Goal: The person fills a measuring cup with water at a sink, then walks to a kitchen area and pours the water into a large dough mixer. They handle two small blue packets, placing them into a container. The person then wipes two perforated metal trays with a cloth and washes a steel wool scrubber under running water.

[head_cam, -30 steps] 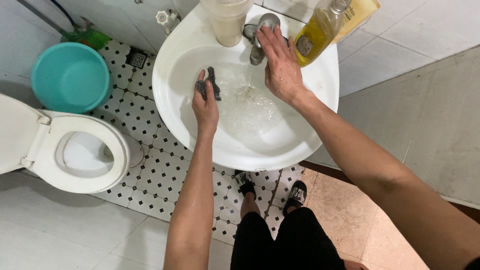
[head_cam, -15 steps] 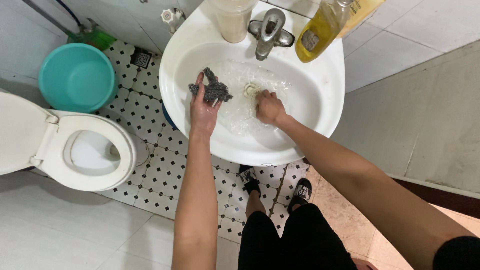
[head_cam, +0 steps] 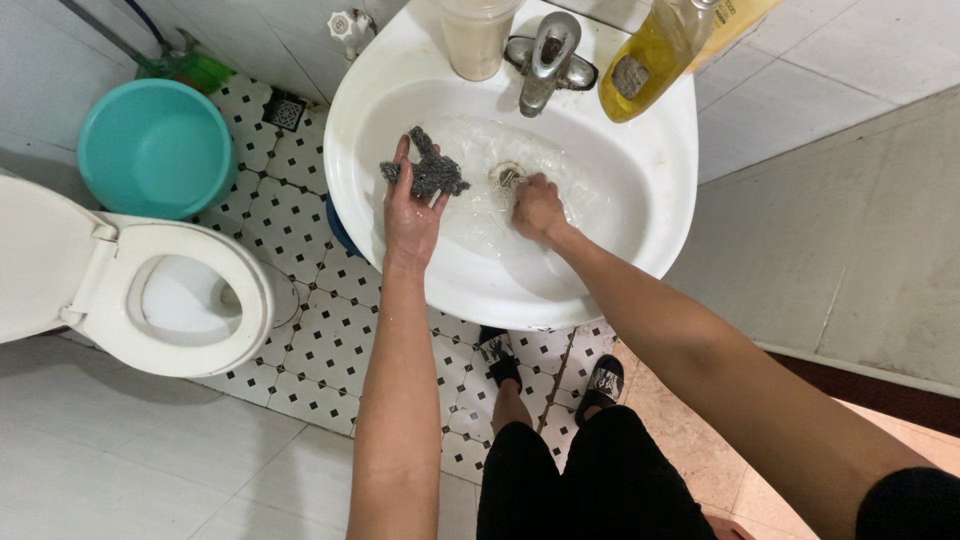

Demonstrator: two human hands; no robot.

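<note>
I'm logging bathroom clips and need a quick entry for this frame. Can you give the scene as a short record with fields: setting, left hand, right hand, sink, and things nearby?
setting: tiled bathroom, seen from above
left hand: palm up over the basin, holding a grey scouring pad
right hand: closed, down in the wet basin beside the drain
sink: white, wet inside
on the rim: metal tap, pale cup, yellow bottle
nearby: white toilet, teal bucket

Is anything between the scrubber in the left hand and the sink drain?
Only the right hand, fisted in the water beside the drain. The left hand holds the scrubber over the sink basin's left side.
</note>
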